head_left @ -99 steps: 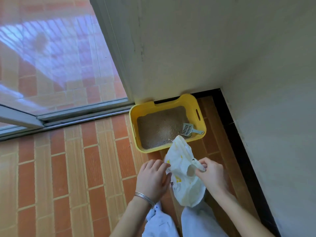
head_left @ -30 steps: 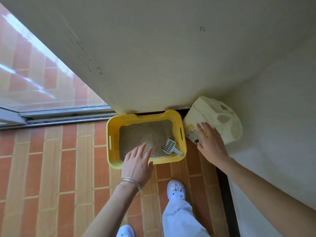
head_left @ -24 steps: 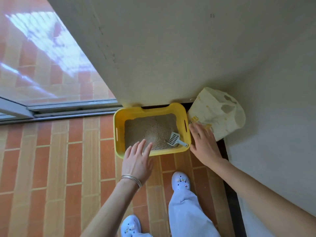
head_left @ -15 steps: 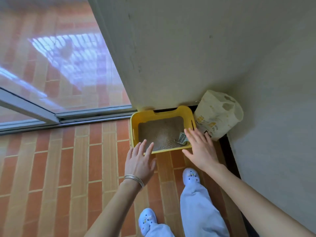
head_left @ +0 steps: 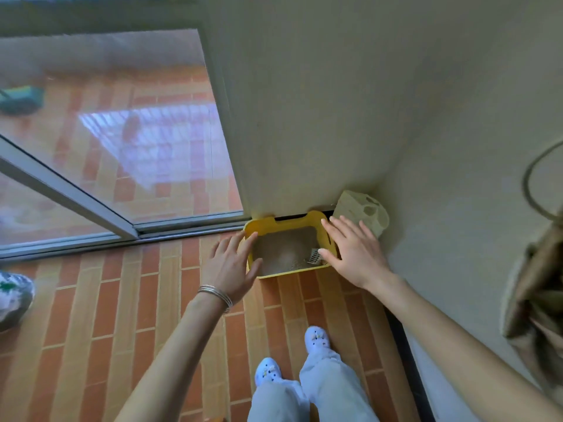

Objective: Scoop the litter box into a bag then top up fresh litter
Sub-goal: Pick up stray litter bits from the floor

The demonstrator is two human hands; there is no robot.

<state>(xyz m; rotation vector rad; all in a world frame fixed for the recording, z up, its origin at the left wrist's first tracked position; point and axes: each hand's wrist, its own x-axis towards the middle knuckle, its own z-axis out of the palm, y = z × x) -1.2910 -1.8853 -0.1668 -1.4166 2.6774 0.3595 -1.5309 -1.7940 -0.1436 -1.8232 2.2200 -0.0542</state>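
Left hand [head_left: 230, 269] and right hand [head_left: 353, 254], fingers spread, above litter box [head_left: 283, 224] on brick-tile floor [head_left: 122, 300] beside wall [head_left: 304, 117]

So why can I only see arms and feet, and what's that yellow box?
The camera sits on the person's head and looks down, so you see only their own arms and white shoes. The yellow box is a cat's litter box on the tiled floor. It is filled with sandy litter, and a small scoop lies at its right side. A pale bag stands in the wall corner beside it. The left hand and right hand are open, holding nothing, reaching toward the box's sides.
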